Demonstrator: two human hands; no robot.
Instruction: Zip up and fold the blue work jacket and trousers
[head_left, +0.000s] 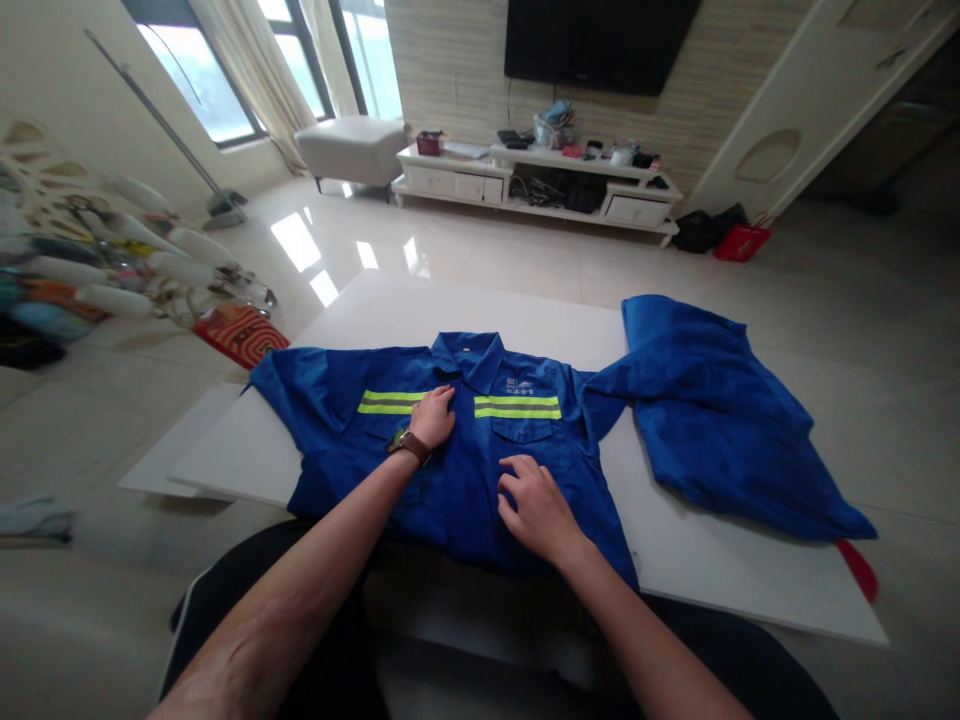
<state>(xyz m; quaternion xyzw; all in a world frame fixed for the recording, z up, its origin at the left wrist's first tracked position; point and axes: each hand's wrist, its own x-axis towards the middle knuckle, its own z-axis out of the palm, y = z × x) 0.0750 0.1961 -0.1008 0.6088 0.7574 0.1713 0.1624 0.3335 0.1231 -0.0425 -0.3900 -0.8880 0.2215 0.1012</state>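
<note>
A blue work jacket (pixel 457 480) with yellow-green and grey reflective stripes lies front up, its collar pointing away from me. My left hand (pixel 433 418), with a brown-strapped watch (pixel 411 446) at the wrist, rests on the chest beside the front placket, fingers stretched out and holding nothing. Over the lower front, below the chest pocket (pixel 523 429), is my right hand (pixel 536 505), its fingers apart and loosely bent with nothing in them. Whether its fingertips touch the cloth I cannot tell. The jacket's lower edge drops towards my lap.
Another blue garment (pixel 712 420) lies folded at the right of the white table (pixel 405 300), touching the jacket's sleeve. A red patterned bag (pixel 244 335) stands beyond the left edge. Farther off are a TV cabinet (pixel 450 185), a grey ottoman (pixel 351 150) and a red bag (pixel 742 242).
</note>
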